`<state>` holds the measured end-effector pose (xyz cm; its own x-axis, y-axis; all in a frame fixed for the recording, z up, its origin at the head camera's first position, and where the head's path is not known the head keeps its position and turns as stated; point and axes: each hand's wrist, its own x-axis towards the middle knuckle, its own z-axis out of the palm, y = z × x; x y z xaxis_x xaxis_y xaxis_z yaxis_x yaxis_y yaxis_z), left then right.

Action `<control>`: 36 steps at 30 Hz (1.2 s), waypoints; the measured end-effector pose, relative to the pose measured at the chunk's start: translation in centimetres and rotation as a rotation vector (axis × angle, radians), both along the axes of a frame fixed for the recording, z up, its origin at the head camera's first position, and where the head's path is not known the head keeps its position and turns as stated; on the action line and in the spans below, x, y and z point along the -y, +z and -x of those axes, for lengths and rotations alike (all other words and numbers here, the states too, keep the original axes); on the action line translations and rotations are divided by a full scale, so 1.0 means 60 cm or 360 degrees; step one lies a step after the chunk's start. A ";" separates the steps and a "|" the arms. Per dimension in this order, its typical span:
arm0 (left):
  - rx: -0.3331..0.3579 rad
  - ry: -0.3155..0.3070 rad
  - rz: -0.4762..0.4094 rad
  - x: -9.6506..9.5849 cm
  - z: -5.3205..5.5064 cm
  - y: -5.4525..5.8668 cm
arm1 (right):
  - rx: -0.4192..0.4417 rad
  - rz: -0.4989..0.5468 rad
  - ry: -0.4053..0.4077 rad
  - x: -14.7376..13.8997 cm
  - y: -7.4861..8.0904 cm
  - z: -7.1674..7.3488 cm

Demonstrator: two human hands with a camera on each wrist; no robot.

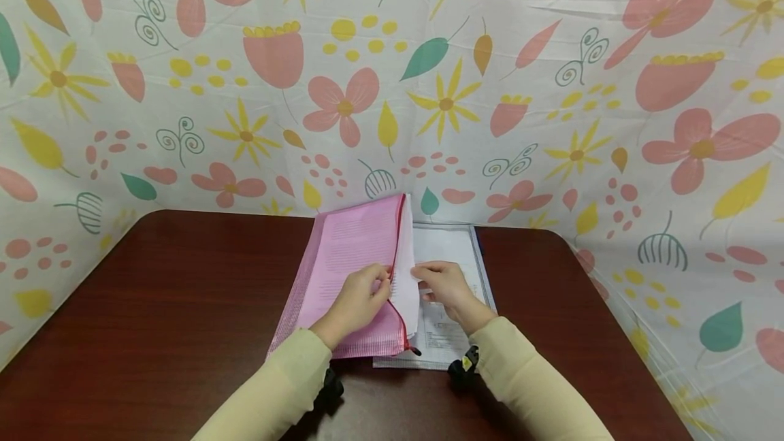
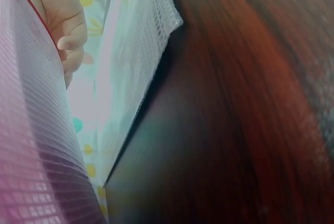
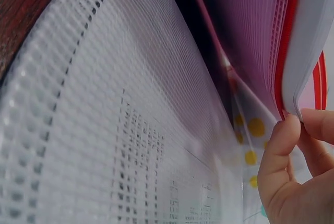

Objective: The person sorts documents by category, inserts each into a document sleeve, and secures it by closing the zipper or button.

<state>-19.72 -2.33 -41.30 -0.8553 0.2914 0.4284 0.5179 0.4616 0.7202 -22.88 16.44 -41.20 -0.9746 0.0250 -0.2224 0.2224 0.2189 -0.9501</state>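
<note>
A pink mesh zipper pouch (image 1: pixel 352 237) with a red zipper lies tilted over a clear mesh pouch, its right side raised. White paper sheets (image 1: pixel 407 243) show along its unzipped edge. My left hand (image 1: pixel 358 298) grips the zippered edge, and its fingertips are partly hidden. With thumb and finger, my right hand (image 1: pixel 450 291) pinches the edge of the sheets; the right wrist view shows this pinch of the right hand (image 3: pixel 297 172) close up. Underneath lies the clear mesh pouch (image 1: pixel 456 250), with printed paper inside.
The dark brown table (image 1: pixel 184 291) extends to both sides of the pouches. A floral cloth (image 1: pixel 380 87) hangs behind the table and along its sides. The black zipper pull (image 1: pixel 415 351) sits at the pink pouch's near right corner.
</note>
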 end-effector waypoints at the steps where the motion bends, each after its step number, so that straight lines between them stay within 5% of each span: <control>1: 0.0003 0.0000 -0.0003 0.000 0.000 0.000 | -0.0001 -0.0002 0.0000 0.001 -0.001 0.001; 27: -0.0035 -0.0040 0.0029 0.005 0.005 0.003 | -0.0048 -0.0121 -0.0003 0.038 -0.017 0.010; 32: -0.0050 0.0017 0.0072 0.002 0.010 0.001 | -0.0029 0.0000 0.0044 0.037 -0.008 -0.013; 36: -0.0028 0.0044 0.0079 0.002 0.014 0.000 | 0.0158 0.0228 0.0265 0.031 -0.001 -0.054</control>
<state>-20.53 -2.43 -41.29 -0.8557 0.2892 0.4291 0.5171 0.5108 0.6868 -19.62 14.61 -41.26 -0.9358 -0.1728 -0.3071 0.2885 0.1248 -0.9493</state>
